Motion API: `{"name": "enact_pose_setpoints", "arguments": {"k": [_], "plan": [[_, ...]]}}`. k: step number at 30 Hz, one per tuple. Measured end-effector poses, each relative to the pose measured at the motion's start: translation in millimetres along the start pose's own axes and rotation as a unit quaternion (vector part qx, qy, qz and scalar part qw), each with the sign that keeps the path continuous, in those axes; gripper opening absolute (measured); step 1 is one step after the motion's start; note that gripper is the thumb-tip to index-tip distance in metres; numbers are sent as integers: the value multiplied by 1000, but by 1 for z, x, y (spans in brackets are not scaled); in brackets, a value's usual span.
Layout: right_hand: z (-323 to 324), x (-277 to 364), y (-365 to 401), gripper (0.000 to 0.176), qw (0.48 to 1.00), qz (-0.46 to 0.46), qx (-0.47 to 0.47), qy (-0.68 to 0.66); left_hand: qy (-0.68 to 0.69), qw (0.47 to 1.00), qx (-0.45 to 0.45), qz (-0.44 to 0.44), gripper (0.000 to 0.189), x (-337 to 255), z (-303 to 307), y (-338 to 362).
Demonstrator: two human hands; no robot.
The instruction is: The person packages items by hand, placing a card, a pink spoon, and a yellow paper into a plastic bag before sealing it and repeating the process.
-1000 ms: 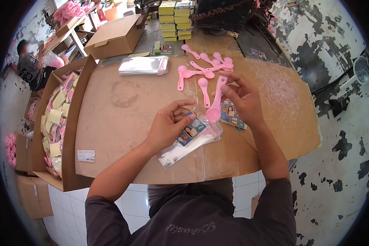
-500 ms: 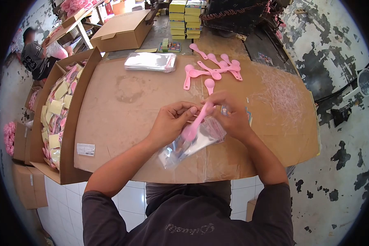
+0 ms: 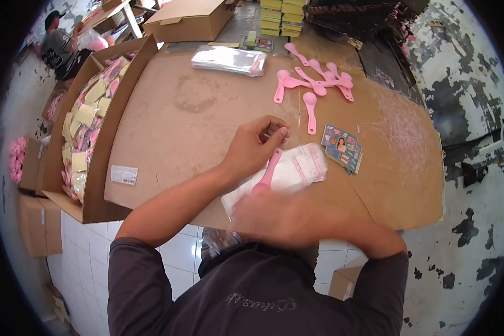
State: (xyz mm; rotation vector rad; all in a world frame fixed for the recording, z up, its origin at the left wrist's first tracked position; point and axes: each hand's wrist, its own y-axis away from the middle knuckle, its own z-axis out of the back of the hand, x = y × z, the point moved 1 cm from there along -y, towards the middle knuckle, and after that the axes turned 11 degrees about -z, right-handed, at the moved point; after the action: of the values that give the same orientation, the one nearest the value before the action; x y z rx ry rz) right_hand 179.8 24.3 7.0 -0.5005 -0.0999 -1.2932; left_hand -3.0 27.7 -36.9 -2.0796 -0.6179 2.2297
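A pink spoon [image 3: 267,175] lies slantwise over a stack of clear plastic bags [image 3: 299,165], bowl towards me. Just above its handle end is my left hand [image 3: 256,144], fingers curled in towards the thumb; whatever they hold, if anything, is hidden. My right hand [image 3: 285,217], smeared by motion, passes over the near part of the bags by the board's front edge, its fingers unreadable. Printed cards [image 3: 343,148] with a picture lie fanned right of the bags. Beyond them is a single pink spoon [image 3: 310,112], with several more pink spoons [image 3: 319,84] in a loose pile behind.
A long carton [image 3: 117,106] of packed pieces stands along the left. Another stack of clear bags [image 3: 229,60] lies at the back, before a closed carton [image 3: 187,19] and stacked cards [image 3: 281,17]. Thin plastic strips [image 3: 400,126] cover the right side. A person [image 3: 61,45] sits far left.
The pink spoon has gone from between my hands to lying over the bags. My right hand has swept down towards me, uncovering the cards. My left hand stays near the handle end.
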Motion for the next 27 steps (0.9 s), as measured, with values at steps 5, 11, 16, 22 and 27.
{"name": "enact_pose_setpoints", "arguments": {"k": [5, 11, 16, 22, 27], "plan": [[-146, 41, 13, 56, 946, -160, 172, -224, -39, 999, -4, -19, 21, -4, -2, 4], [-235, 11, 47, 58, 875, -284, 215, -327, -102, 992, 51, -52, 25, -14, 9, -4], [-193, 25, 44, 55, 862, -349, 259, -260, -227, 952, 132, -154, 26, -56, 33, -10], [-125, 45, 48, 43, 921, -277, 151, -230, -303, 915, 209, -167, 27, -47, 47, -1], [-74, 58, 49, 35, 914, -219, 178, -291, -293, 929, 168, -152, 24, -45, 57, -2]]}}
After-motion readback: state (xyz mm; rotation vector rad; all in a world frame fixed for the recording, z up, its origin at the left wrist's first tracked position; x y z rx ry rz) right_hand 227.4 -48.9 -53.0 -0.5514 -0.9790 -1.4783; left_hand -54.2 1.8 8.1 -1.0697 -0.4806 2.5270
